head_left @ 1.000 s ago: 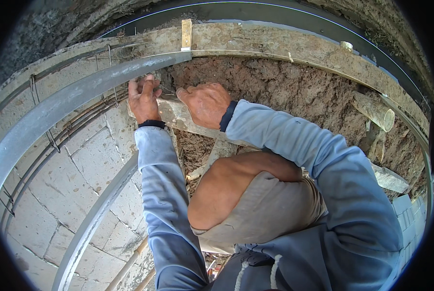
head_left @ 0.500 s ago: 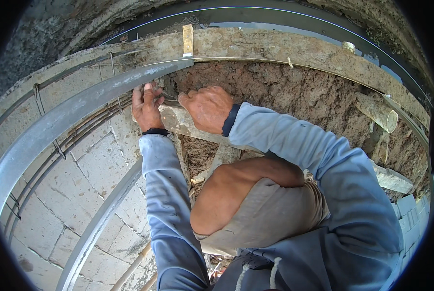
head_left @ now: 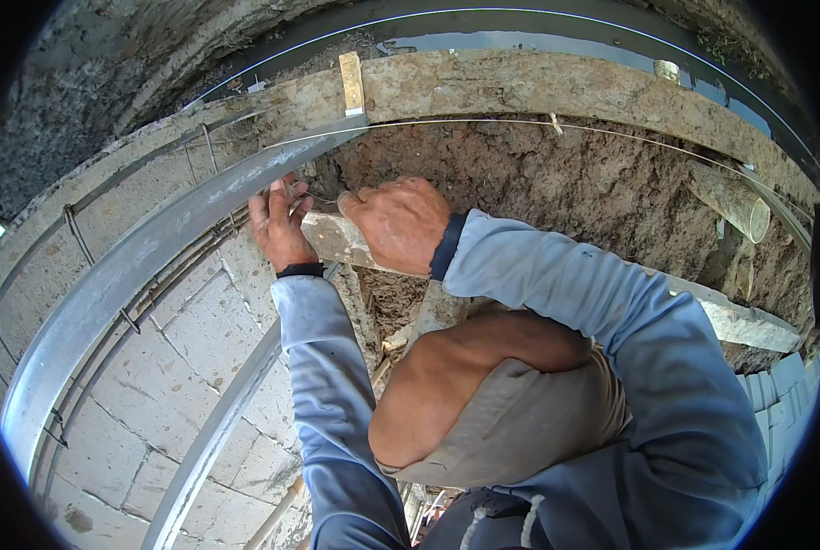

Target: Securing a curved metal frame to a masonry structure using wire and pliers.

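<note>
Head view: my left hand (head_left: 281, 225) pinches a thin wire (head_left: 323, 198) beside the metal bar (head_left: 153, 252); my right hand (head_left: 401, 220) fists its other end. Overpulling could snap it.

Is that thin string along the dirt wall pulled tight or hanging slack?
Tight: the string runs as one smooth line without sagging.
</note>
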Tool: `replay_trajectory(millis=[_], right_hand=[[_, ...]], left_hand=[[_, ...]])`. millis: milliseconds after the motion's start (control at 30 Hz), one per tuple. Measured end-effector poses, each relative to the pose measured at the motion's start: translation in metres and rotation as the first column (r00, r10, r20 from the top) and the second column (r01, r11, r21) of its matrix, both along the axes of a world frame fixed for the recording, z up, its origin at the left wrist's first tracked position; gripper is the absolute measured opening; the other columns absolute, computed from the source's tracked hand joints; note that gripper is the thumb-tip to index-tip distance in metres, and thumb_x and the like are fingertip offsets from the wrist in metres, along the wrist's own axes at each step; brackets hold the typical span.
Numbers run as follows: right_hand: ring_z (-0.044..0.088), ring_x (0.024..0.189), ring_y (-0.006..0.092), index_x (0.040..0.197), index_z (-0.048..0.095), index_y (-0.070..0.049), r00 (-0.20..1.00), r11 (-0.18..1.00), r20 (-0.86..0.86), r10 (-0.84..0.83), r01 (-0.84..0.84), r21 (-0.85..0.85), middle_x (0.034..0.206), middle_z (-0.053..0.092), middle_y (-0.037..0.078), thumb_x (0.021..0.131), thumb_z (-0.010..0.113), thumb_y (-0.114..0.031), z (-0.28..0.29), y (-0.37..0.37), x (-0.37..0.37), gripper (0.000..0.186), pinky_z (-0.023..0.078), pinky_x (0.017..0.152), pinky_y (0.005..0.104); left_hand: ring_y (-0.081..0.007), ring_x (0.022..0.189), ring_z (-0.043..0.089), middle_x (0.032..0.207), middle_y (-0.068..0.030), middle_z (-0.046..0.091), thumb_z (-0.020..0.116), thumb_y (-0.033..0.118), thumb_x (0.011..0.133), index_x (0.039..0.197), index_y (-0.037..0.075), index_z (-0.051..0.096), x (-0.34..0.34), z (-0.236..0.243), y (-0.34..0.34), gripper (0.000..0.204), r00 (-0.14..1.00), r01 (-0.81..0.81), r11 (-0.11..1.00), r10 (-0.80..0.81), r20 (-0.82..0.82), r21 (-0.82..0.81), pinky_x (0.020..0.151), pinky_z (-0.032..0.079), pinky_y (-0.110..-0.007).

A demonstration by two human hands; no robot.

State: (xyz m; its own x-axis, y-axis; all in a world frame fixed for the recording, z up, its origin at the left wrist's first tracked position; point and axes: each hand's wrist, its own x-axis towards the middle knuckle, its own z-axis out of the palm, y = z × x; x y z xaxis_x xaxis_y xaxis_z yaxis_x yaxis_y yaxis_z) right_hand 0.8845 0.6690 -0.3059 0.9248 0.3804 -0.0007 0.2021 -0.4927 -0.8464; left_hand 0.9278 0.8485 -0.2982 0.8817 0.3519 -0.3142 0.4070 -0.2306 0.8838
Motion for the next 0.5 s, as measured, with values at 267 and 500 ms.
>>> replay_trajectory(millis=[267, 500], right_hand=[[0.067, 0.073, 0.0322, 0.090, 0.062, 0.000, 0.994, 0.999, -0.107, 0.010, -0.014, -0.044, 0.076, 0.066, 0.018, 0.073, 0.057, -0.013, 0.021, -0.014, 0.021, 0.022, 0.051, 0.069, 0.0421], [0.063, 0.064, 0.0363, 0.083, 0.061, -0.002, 0.991, 0.989, -0.089, -0.102, 0.091, -0.112, 0.065, 0.062, 0.019, 0.076, 0.055, -0.011, 0.035, -0.025, 0.031, 0.013, 0.049, 0.058, 0.0465]], left_hand=[[-0.0187, 0.088, 0.061, 0.106, -0.0105, 0.060, 0.057, 0.024, 0.091, 0.119, 0.005, 0.052, -0.005, 0.004, 0.002, 0.034, 0.996, 0.075, 0.997, -0.075, -0.044, 0.008, 0.071, 0.051, -0.030], [-0.0156, 0.084, 0.060, 0.095, -0.0078, 0.062, 0.064, 0.028, 0.087, 0.111, 0.002, 0.057, -0.001, 0.003, 0.004, 0.036, 0.998, 0.068, 0.990, -0.068, -0.005, 0.125, 0.069, 0.051, -0.028]])
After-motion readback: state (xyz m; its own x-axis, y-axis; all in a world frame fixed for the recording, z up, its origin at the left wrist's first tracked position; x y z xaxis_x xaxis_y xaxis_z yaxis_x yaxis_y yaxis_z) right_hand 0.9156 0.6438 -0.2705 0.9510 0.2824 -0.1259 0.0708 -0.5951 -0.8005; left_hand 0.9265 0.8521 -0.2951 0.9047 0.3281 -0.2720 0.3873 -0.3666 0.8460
